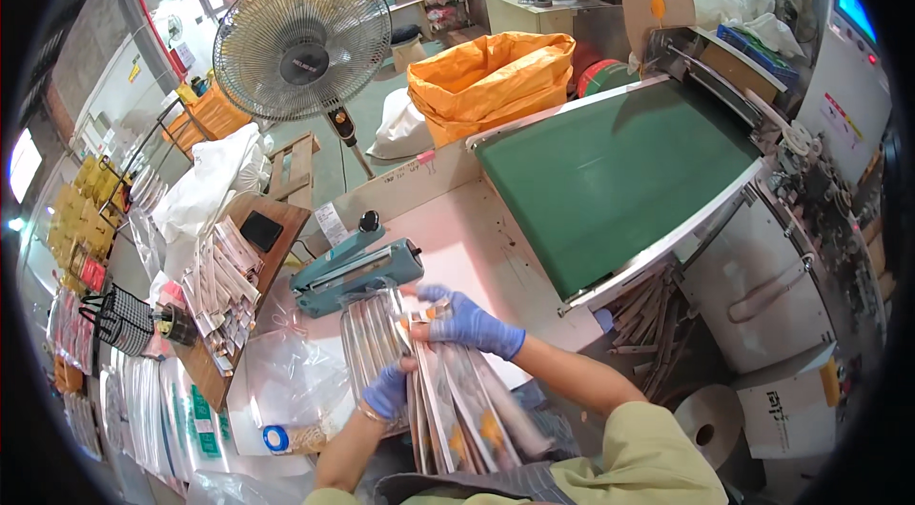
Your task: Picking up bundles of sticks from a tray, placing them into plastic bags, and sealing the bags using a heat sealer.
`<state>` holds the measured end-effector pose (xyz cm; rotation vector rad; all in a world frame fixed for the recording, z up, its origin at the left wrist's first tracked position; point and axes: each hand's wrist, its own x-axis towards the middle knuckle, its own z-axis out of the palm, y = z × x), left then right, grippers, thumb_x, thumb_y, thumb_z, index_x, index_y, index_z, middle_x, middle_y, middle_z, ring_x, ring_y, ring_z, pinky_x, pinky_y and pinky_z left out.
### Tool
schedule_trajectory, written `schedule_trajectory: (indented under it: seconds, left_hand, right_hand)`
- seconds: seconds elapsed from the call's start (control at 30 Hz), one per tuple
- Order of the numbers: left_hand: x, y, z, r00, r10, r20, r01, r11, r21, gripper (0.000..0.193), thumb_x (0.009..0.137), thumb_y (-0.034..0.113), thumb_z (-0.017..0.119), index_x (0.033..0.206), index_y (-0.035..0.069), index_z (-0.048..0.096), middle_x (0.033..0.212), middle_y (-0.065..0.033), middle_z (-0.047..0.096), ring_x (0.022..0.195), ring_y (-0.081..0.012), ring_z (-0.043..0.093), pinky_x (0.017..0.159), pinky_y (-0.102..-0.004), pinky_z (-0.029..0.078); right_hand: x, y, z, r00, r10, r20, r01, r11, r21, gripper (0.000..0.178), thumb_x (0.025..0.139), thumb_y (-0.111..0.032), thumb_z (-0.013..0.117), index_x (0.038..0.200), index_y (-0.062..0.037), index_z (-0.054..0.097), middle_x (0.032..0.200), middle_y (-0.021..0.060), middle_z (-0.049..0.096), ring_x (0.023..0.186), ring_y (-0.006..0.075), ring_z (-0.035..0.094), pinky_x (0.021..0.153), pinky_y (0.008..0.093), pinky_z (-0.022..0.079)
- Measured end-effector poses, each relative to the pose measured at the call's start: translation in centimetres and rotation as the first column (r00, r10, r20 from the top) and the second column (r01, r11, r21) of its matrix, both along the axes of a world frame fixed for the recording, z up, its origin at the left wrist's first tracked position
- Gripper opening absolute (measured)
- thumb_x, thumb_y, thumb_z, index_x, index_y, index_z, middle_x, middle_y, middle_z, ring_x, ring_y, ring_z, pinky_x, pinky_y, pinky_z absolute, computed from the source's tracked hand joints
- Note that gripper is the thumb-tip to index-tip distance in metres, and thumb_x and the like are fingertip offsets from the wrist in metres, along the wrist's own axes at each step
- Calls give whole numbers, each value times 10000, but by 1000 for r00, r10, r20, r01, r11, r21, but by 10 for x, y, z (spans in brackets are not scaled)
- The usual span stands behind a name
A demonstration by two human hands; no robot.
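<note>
From my remote post I see the right hand (474, 326) gripping the upper ends of long packets (462, 400), the left hand (386, 392) closed on their side; the bundle fans out between and below both. Beyond the hands stretches a pale tabletop (456, 234) bearing a teal sealer (362, 274); to their right, a green belt (615, 171); farther off, a standing fan (303, 43) and an orange sack (477, 90).

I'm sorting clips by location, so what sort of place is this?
Probably a factory packing area, judging by the wide, flat green conveyor belt, the teal metal device resembling a hand-operated bag sealer, and the long, slim, pale packets being handled.
</note>
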<state>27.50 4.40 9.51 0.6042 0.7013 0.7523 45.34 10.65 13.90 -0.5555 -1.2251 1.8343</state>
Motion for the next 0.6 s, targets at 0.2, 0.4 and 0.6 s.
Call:
schedule_trajectory:
  seconds: [0.2, 0.4, 0.6]
  left_hand:
    - [-5, -74, -53, 980, 201, 3, -191, 939, -287, 812, 601, 490, 725, 1222, 62, 424, 1104, -113, 548, 950, -261, 558, 851, -387, 466]
    - [-9, -102, -69, 962, 259, -87, -273, 919, -285, 837, 634, 594, 642, 1229, 58, 399, 1085, -126, 527, 962, -277, 532, 861, -419, 438]
    - [0, -124, -80, 959, 281, 43, -264, 935, -235, 919, 661, 640, 579, 1305, 48, 296, 1209, -153, 451, 1097, -305, 459, 971, -442, 356]
  right_hand:
    - [-19, -17, -53, 937, 338, 85, -325, 935, -139, 239, 703, -234, 657, 819, -27, 626, 660, -2, 553, 614, 65, 495, 592, 204, 398]
    - [-12, -40, -42, 953, 303, 17, -294, 936, -194, 203, 691, -239, 648, 683, -40, 604, 609, -2, 536, 563, 75, 477, 554, 213, 375]
    - [-2, -44, -50, 961, 261, 95, -249, 961, -119, 203, 681, -216, 660, 725, -20, 629, 648, 15, 578, 588, 80, 506, 573, 221, 397]
